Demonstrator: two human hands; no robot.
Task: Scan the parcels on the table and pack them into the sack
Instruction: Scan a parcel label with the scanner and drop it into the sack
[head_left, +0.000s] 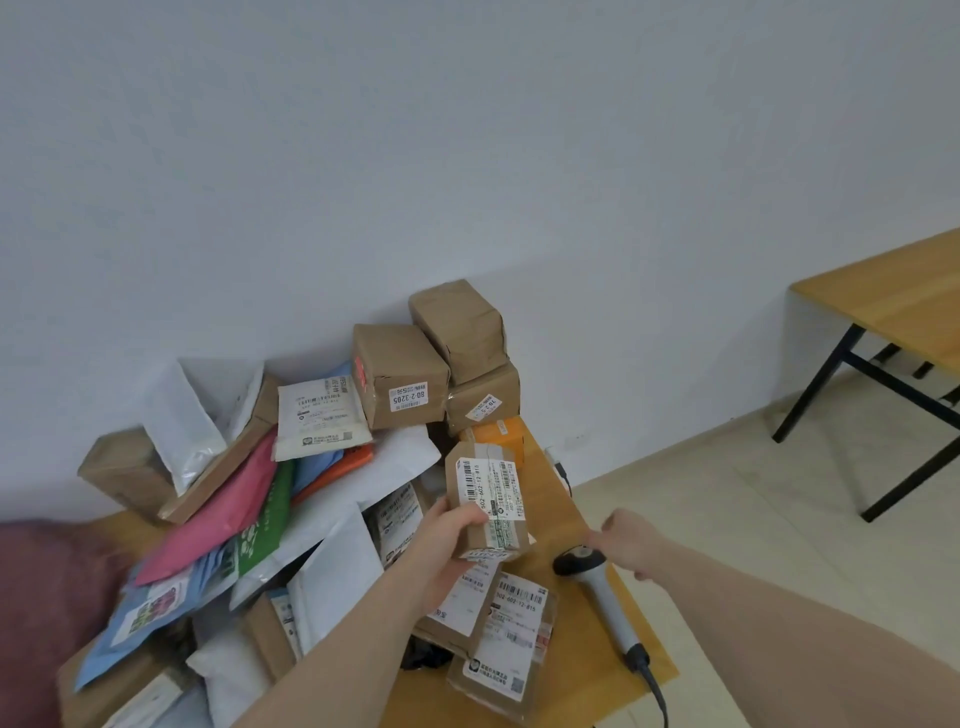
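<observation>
Two bare forearms, left grip (441, 551), right grip (631, 543) (no sleeves visible)

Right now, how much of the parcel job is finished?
Nothing looks packed yet, and no sack shows in view. In hand: the left hand grips a small brown cardboard box with a white label, while the right hand reaches over the grey handheld scanner on the wooden table. Left: the big heap of brown boxes and coloured mailer bags waits.
</observation>
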